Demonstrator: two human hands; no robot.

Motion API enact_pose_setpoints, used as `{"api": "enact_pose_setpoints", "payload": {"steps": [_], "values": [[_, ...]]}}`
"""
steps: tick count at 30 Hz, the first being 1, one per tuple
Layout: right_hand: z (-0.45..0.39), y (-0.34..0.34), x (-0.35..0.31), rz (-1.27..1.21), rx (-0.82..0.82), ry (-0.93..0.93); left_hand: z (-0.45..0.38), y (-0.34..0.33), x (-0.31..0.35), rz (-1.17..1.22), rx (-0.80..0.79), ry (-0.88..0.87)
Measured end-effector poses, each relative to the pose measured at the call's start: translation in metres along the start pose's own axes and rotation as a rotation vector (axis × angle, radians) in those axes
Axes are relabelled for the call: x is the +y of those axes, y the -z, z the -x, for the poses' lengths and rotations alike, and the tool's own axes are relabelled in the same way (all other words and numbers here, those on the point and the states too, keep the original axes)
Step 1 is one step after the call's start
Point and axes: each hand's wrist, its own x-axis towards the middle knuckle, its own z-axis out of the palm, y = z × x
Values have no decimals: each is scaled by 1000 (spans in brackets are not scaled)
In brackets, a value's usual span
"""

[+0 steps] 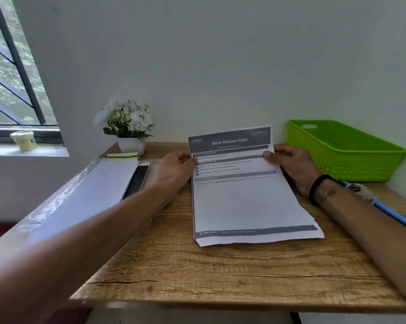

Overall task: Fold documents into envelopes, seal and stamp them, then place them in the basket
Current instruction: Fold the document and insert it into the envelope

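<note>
A printed document [244,202] headed "Store Kitchen Cloth" lies on the wooden table [197,272], its far end lifted off the surface. At least one more sheet shows beneath its near edge. My left hand [174,169] pinches the sheet's left edge near the top. My right hand [290,167], with a black band on the wrist, pinches the right edge at the same height. A white envelope stack [92,190] lies at the table's left side. The green plastic basket [342,153] stands at the back right and looks to hold nothing.
A potted white flower [127,127] stands at the back by the wall. A phone [136,181] and a yellow pad [122,156] lie beside the envelopes. A blue pen [393,213] lies under my right forearm. A small tub [24,140] sits on the window sill.
</note>
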Motion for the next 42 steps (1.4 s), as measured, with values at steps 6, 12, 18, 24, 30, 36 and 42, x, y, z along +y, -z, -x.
{"api": "enact_pose_setpoints", "payload": {"steps": [6,12,18,24,30,36,42], "values": [[-1,-1,8,85,15,58,-1,-8,5,-2,79,40],[-5,-3,9,142,28,109,-7,-12,3,73,123,-33],[-5,-9,1,331,200,318,1,-12,15,131,96,-77],[3,-14,-4,402,246,412,11,-14,20,18,163,-269],[7,-13,-8,401,372,461,17,-17,23,-145,256,-434],[7,-16,-9,396,374,481,17,-16,24,-125,288,-484],[9,-17,-11,362,326,477,17,-15,28,-97,302,-466]]}}
